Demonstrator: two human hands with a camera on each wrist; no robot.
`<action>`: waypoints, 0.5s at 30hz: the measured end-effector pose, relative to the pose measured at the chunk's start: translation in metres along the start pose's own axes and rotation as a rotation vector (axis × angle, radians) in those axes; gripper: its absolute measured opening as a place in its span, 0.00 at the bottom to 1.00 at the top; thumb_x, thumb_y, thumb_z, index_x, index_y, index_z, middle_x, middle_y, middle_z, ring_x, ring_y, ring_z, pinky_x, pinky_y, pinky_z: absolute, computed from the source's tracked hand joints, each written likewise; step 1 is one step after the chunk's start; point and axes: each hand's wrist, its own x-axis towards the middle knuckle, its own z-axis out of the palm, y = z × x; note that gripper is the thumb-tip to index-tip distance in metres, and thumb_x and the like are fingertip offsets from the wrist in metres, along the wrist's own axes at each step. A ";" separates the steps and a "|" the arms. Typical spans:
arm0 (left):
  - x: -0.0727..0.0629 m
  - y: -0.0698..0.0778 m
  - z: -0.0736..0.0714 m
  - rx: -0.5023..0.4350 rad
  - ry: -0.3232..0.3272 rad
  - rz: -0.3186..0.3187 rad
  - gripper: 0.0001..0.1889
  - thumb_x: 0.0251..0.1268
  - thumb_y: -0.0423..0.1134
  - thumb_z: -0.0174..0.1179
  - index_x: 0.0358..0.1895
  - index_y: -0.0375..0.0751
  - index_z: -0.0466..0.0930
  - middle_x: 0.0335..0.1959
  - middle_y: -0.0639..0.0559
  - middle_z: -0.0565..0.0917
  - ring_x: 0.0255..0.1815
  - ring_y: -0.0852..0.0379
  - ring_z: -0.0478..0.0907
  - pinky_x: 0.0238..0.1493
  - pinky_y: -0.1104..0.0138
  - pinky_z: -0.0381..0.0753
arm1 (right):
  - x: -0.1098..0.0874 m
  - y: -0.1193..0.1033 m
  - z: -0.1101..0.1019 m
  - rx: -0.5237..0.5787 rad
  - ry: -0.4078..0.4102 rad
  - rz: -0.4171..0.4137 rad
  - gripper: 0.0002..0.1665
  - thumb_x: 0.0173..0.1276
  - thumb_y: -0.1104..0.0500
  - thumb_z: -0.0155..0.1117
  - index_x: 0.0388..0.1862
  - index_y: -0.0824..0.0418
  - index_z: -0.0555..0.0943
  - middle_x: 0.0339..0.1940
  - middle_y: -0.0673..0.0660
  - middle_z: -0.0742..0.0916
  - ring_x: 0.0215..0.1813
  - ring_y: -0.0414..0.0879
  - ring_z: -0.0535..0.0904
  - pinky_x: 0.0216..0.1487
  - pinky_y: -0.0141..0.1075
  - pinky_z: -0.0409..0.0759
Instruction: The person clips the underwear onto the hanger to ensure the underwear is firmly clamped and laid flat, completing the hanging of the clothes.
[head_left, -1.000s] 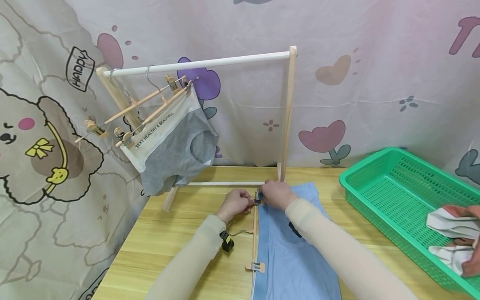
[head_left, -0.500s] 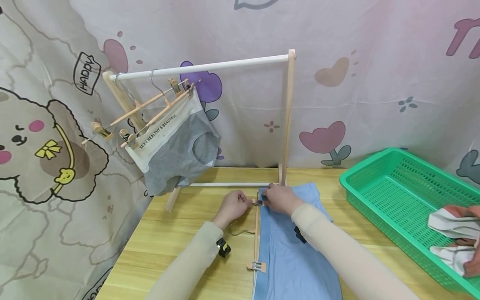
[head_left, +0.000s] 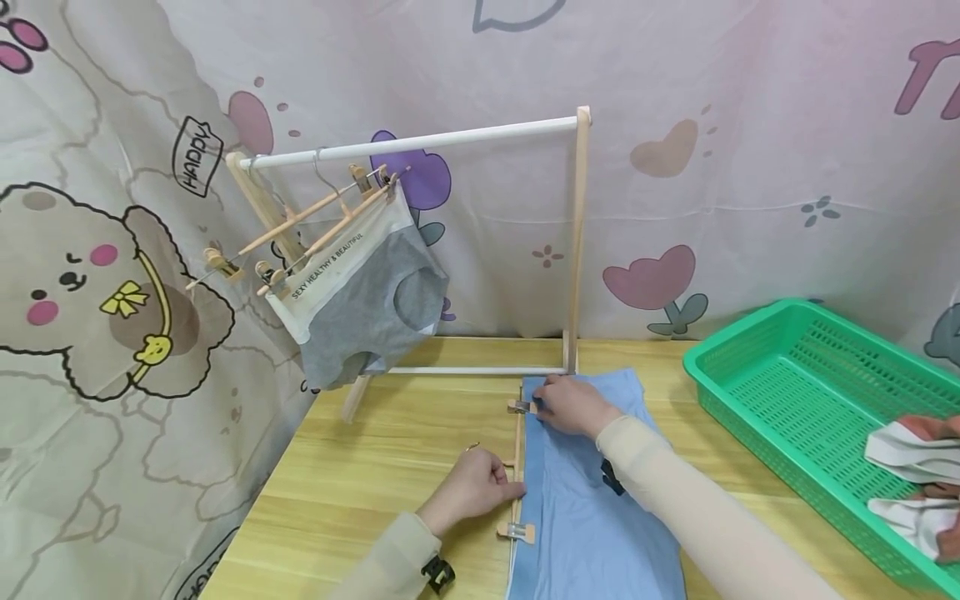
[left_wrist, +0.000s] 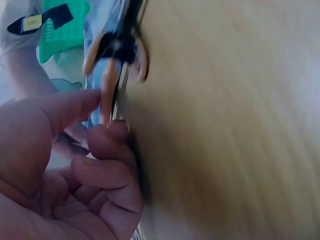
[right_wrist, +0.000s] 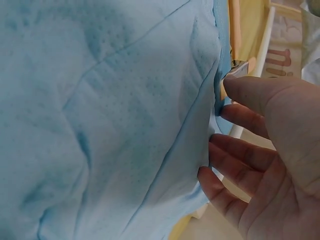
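Light blue pants lie on the table, their darker waistband along a wooden clip hanger. An upper clip and a lower clip sit over that waistband. My left hand pinches the hanger's bar between the two clips; in the left wrist view the thumb and fingertips meet at the wooden bar. At the upper corner, my right hand holds the waistband edge beside the clip. The right wrist view shows its thumb at the clip and fingertips tucked behind the cloth.
A white-and-wood rack stands at the back of the table. From its rail hang a bare clip hanger and one with grey-and-white underwear. On the right, a green basket holds rust-and-white cloth.
My left hand has left the upper clip and moved down to the hanger's bar. The right hand stays by the upper corner. The head view has shifted slightly.
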 end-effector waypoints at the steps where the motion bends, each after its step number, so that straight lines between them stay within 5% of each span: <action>1: 0.000 0.000 0.002 0.006 0.004 0.005 0.20 0.66 0.44 0.75 0.17 0.45 0.78 0.11 0.64 0.70 0.14 0.66 0.65 0.19 0.74 0.65 | 0.000 0.000 0.000 0.003 0.004 -0.004 0.18 0.74 0.56 0.74 0.59 0.62 0.89 0.52 0.63 0.89 0.48 0.54 0.87 0.50 0.51 0.89; 7: -0.001 0.000 0.007 -0.070 0.018 -0.012 0.16 0.65 0.36 0.72 0.20 0.43 0.79 0.14 0.61 0.75 0.15 0.65 0.70 0.20 0.73 0.69 | -0.002 0.002 0.001 0.039 0.010 -0.019 0.20 0.75 0.56 0.73 0.61 0.65 0.87 0.56 0.65 0.89 0.54 0.57 0.88 0.57 0.53 0.88; 15: 0.000 -0.012 0.002 -0.509 -0.135 -0.095 0.08 0.75 0.33 0.63 0.39 0.28 0.84 0.22 0.56 0.83 0.22 0.63 0.76 0.25 0.74 0.75 | -0.007 0.013 0.003 0.129 0.011 -0.013 0.20 0.77 0.56 0.71 0.63 0.64 0.87 0.63 0.64 0.87 0.61 0.59 0.87 0.65 0.54 0.85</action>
